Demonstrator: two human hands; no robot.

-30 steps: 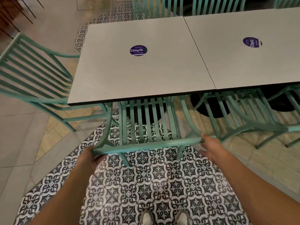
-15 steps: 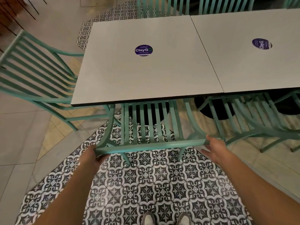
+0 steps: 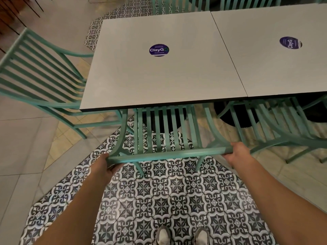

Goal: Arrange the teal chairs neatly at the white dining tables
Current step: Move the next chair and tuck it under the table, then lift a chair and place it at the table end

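Observation:
A teal slatted chair [image 3: 168,154] stands in front of me, its seat tucked under the near edge of the left white table [image 3: 159,76]. My left hand [image 3: 104,165] grips the left end of the chair's top rail. My right hand [image 3: 237,154] holds the right end of the same rail. A second white table [image 3: 276,64] butts against the first on the right. Each table carries a round purple sticker [image 3: 158,50].
Another teal chair [image 3: 40,80] stands at the left end of the table, angled. A teal chair [image 3: 283,128] sits under the right table, close to my right hand. More teal chair backs [image 3: 177,4] line the far side. My shoes [image 3: 182,236] stand on patterned tiles.
The chair has slid a little further in under the table edge, with both hands staying on its top rail. My view has shifted slightly left, so the tables sit further right.

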